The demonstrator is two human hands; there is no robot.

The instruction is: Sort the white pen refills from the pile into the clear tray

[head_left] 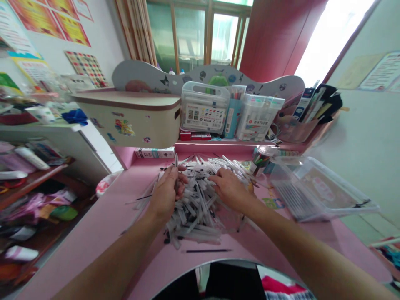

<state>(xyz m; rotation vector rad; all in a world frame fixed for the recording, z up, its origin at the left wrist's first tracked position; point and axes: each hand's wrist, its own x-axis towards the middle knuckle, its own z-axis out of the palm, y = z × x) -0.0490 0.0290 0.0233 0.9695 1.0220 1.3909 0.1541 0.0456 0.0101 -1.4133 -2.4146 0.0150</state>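
On the pink desk, a loose heap of clear and white pen barrels, some with black ends, lies between my hands. My left hand is closed around a slim pen barrel whose tip points upward at the heap's left side. Over the right part of the heap, my right hand reaches in with bent fingers apart, touching or just above the barrels; nothing shows in its grasp. A dark thin pen refill lies by itself near the desk's front edge. More thin refills lie left of the heap.
A clear plastic box with long thin pieces inside stands at the right. Behind it is a jar of pens. The shelf above carries a lidded beige bin, a marker case and a pen holder.
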